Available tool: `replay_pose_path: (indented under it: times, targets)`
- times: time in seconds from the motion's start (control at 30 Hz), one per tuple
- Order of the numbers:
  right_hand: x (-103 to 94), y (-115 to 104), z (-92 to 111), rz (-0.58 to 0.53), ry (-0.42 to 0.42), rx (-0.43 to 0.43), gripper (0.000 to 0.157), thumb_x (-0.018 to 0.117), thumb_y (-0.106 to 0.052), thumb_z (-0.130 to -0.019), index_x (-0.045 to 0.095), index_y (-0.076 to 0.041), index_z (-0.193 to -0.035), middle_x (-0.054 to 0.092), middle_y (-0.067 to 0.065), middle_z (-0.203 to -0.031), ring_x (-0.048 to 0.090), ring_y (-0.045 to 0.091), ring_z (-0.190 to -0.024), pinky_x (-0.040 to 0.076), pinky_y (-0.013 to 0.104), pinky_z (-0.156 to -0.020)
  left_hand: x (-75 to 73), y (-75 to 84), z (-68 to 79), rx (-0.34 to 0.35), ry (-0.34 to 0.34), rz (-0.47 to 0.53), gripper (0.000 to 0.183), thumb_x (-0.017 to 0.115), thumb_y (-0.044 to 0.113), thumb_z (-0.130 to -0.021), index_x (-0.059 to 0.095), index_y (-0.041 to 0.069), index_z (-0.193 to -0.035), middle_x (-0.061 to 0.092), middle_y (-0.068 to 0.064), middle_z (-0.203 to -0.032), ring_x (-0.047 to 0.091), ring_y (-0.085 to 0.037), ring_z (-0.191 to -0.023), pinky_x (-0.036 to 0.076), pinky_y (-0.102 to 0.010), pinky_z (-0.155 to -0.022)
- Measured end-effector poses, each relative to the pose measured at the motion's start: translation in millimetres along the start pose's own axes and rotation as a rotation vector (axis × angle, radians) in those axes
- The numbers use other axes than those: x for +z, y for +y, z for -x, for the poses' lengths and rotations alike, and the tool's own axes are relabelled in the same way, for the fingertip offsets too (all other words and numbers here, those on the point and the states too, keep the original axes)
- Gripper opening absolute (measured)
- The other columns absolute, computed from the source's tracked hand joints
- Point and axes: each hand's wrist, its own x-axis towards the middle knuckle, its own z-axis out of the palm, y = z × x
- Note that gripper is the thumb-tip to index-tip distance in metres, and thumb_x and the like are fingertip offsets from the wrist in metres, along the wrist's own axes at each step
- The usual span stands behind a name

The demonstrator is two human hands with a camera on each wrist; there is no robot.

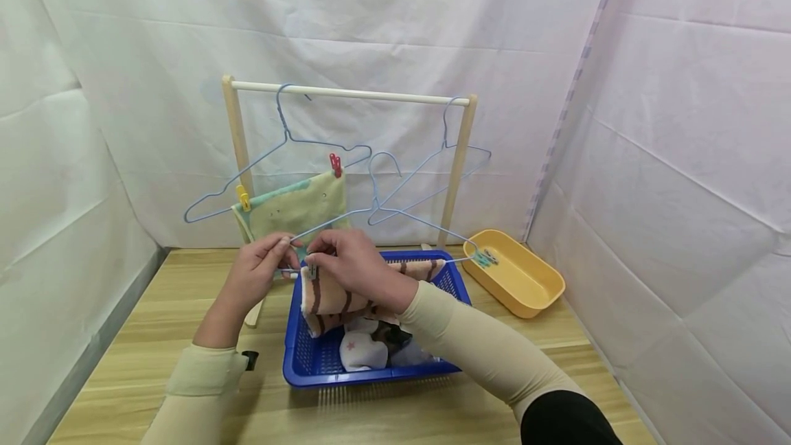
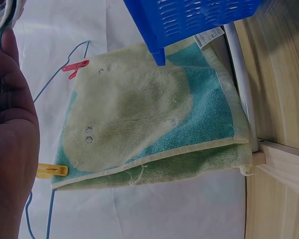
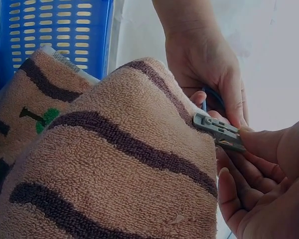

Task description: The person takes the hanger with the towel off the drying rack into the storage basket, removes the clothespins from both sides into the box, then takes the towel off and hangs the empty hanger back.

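A: What is pinched?
B: A grey clothespin [image 3: 218, 130] by the right hand [image 1: 358, 263]; a blue hanger [image 1: 375, 203] by the left hand [image 1: 259, 266].
A: And the striped towel [image 1: 327, 302]?
B: It is hung thereon, above the basket's [image 1: 371, 376] far edge.

The blue basket [image 1: 371, 379] is plastic, smooth and faintly glossy along the rim. Over the basket, the brown striped towel [image 3: 114, 164] is cloth with a rough, looped, matt pile, and the grey peg [image 3: 220, 132] on it looks like smooth plastic. Above and behind the basket, 3 blue hangers [image 1: 375, 203] look like smooth coated wire. Behind the basket, the green towel [image 2: 134, 104] is matt terry, and the rack's 2 posts [image 1: 459, 163] are pale matt wood. Right of the basket, the yellow tray [image 1: 525, 280] is smooth, softly shiny plastic. Beneath the basket, the bench [image 1: 179, 294] shows smooth wood grain.
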Motion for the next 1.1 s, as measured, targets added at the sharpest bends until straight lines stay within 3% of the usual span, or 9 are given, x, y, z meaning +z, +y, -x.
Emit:
replay_pose_path:
  times: [0.3,0.57,0.87,1.1]
  targets:
    - [-3.6,-1,1,-0.004,0.049,-0.086,0.011,0.074,-0.019,-0.109,0.083,-0.014,-0.106,0.078,-0.007,-0.099,0.066,-0.002,-0.083,0.057,0.018,-0.07,-0.8,0.6,-0.5,-0.007,-0.007,-0.006,0.031,0.044,0.002,-0.119,0.074,-0.004,-0.116,0.072,-0.013,-0.083,0.07,-0.02,-0.07,0.061,-0.025,-0.061]
    - [-9.4,-5,1,0.008,0.083,-0.109,0.01,0.075,-0.019,-0.109,0.084,-0.017,-0.104,0.079,-0.008,-0.099,0.067,-0.003,-0.084,0.058,0.018,-0.073,-1.0,1.4,-1.0,0.006,-0.006,-0.019,0.031,0.044,0.0,-0.119,0.073,-0.009,-0.116,0.073,-0.012,-0.083,0.07,-0.02,-0.07,0.061,-0.025,-0.061]
    - [-21.2,-6,8,-0.015,0.073,-0.045,0.013,0.073,-0.022,-0.111,0.082,-0.015,-0.115,0.078,-0.006,-0.108,0.069,0.001,-0.092,0.06,0.021,-0.077,-1.8,2.2,-0.5,0.002,-0.007,-0.023,0.031,0.044,-0.001,-0.118,0.074,-0.003,-0.115,0.073,-0.013,-0.083,0.068,-0.027,-0.068,0.062,-0.035,-0.058]
    - [-28.9,-3,12,-0.06,0.04,0.007,0.02,0.076,-0.024,-0.109,0.08,-0.011,-0.124,0.079,-0.003,-0.111,0.072,0.002,-0.096,0.062,0.021,-0.081,-1.4,3.5,-1.2,-0.006,-0.009,-0.035,0.031,0.044,0.001,-0.119,0.075,-0.002,-0.115,0.072,-0.012,-0.083,0.068,-0.028,-0.068,0.06,-0.027,-0.059]
